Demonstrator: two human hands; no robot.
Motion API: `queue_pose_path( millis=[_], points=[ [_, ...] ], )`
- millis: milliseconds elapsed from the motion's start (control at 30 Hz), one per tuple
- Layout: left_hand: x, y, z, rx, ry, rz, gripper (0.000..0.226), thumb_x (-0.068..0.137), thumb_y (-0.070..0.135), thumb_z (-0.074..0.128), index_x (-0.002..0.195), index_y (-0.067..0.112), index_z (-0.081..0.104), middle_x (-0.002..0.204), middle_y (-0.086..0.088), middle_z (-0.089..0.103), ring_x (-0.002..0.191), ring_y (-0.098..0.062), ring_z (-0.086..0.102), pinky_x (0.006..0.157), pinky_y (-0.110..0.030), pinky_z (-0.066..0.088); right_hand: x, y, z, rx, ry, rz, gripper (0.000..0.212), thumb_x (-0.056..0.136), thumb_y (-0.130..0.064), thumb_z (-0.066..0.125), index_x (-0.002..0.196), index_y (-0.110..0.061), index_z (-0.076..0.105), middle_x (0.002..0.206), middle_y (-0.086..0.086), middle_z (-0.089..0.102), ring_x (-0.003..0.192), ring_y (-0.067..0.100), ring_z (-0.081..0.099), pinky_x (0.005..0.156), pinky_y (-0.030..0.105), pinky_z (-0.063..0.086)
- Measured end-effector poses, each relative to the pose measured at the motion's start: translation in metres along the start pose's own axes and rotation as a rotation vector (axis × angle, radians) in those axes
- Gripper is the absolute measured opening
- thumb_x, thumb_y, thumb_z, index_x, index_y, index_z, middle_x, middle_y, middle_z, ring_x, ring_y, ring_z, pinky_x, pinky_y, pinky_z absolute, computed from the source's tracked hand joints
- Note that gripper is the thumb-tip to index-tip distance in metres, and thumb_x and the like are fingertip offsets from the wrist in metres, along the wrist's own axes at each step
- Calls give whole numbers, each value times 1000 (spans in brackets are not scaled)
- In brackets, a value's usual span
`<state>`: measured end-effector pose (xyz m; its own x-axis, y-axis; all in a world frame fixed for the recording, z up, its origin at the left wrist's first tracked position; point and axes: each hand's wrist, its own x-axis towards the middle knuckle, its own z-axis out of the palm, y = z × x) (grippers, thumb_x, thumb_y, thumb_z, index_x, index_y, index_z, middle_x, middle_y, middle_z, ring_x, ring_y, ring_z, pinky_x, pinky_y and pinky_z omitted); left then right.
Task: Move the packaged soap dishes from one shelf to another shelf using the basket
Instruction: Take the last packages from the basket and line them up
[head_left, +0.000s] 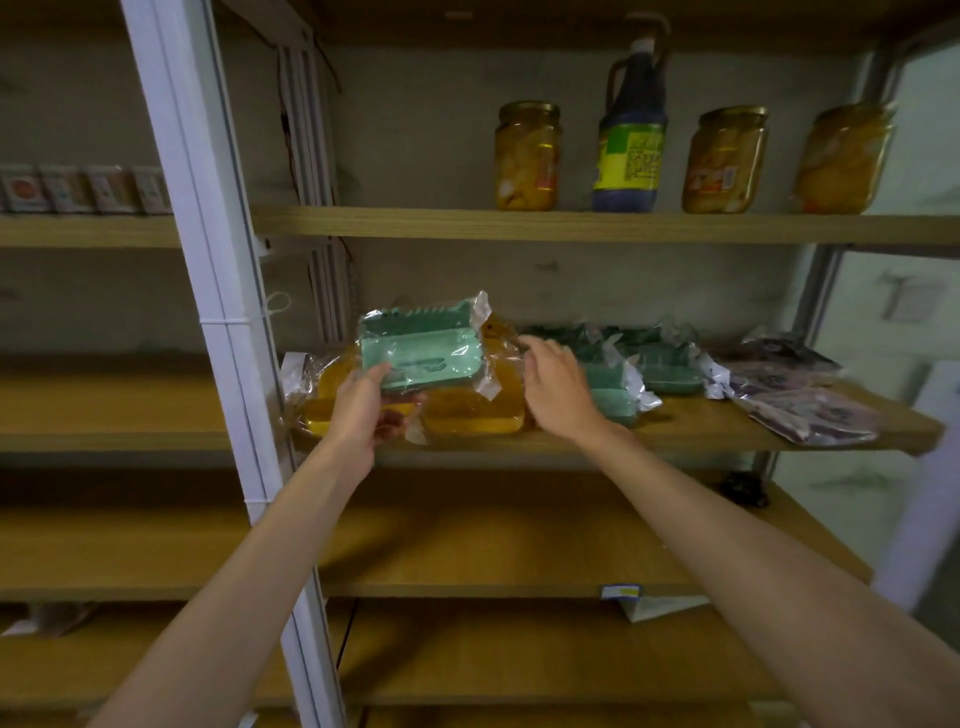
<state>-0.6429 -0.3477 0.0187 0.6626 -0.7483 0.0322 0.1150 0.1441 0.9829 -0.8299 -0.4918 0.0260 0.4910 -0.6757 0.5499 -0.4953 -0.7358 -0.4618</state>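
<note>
My left hand (366, 402) grips a green soap dish in clear wrap (421, 345), lifted above yellow packaged soap dishes (470, 413) that lie on the middle wooden shelf (675, 434). To its right my right hand (553, 384) hovers with relaxed fingers and holds nothing. Behind that hand lie more green packaged soap dishes (649, 364). No basket is in view.
Dark purple packets (795, 395) lie at the shelf's right end. The shelf above carries three jars of yellow fruit (527, 156) and a dark bottle (631, 130). A white metal upright (218, 312) stands left of my left hand. Small boxes (78, 189) line the left unit.
</note>
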Motion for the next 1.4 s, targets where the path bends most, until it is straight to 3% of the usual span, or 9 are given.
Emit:
queue_pose_path(
  millis=[133,267,533,700,900,1033,1200,1300,1400],
  points=[
    [-7,7,52,18,-74,15,33,104,38,50,131,20,51,96,-8,78,52,-14,56,50,-25,42,-6,5,-58,772,-75,435,37,107,-34,44,141,-19,42,109,13,67,85,24,74,73,35,63],
    [-22,12,123,53,-141,8,26,103,39,53,122,22,52,90,-7,78,50,-13,59,46,-22,45,-9,41,-103,917,-77,529,39,99,-43,59,121,-12,51,110,20,67,76,29,72,66,39,63],
    [-38,3,244,420,-284,47,57,99,63,43,129,16,53,94,-4,77,51,-9,55,45,-21,43,-11,140,-166,757,67,628,29,94,-1,66,122,-3,60,120,11,57,99,27,68,64,27,61],
    [-47,-10,278,768,-143,309,41,102,46,48,107,9,64,102,-11,72,72,-17,57,66,-31,46,-15,187,-190,624,124,694,14,93,-2,64,107,0,64,107,12,62,71,26,76,67,34,64],
    [-39,-37,289,1061,-63,526,10,91,31,66,101,31,65,101,4,72,87,-13,66,78,-35,59,-17,213,-189,375,48,635,12,94,-9,63,103,-3,67,104,8,69,60,19,75,65,35,64],
    [-40,-46,291,1281,-104,619,42,81,34,78,119,37,62,121,2,63,120,-24,55,106,-54,44,-12,216,-176,313,64,614,25,87,-12,67,109,-1,63,103,15,69,52,21,72,39,22,49],
    [-43,-56,296,1521,-224,774,57,82,39,77,134,37,55,140,7,52,130,-18,42,113,-45,29,-9,217,-166,171,26,587,25,88,-17,67,107,-2,61,85,13,74,45,16,69,38,19,41],
    [-43,-64,309,1546,-296,872,57,85,51,71,137,34,54,135,7,58,129,-18,46,110,-44,30,-13,216,-165,5,43,524,15,88,-21,68,86,-11,57,74,5,67,68,21,71,49,26,45],
    [-40,-72,320,1567,-331,901,53,90,53,65,137,30,55,124,3,66,121,-20,55,107,-43,34,-13,217,-164,-85,27,488,17,90,-26,69,83,-13,60,76,3,60,80,26,64,48,25,32]
  ],
)
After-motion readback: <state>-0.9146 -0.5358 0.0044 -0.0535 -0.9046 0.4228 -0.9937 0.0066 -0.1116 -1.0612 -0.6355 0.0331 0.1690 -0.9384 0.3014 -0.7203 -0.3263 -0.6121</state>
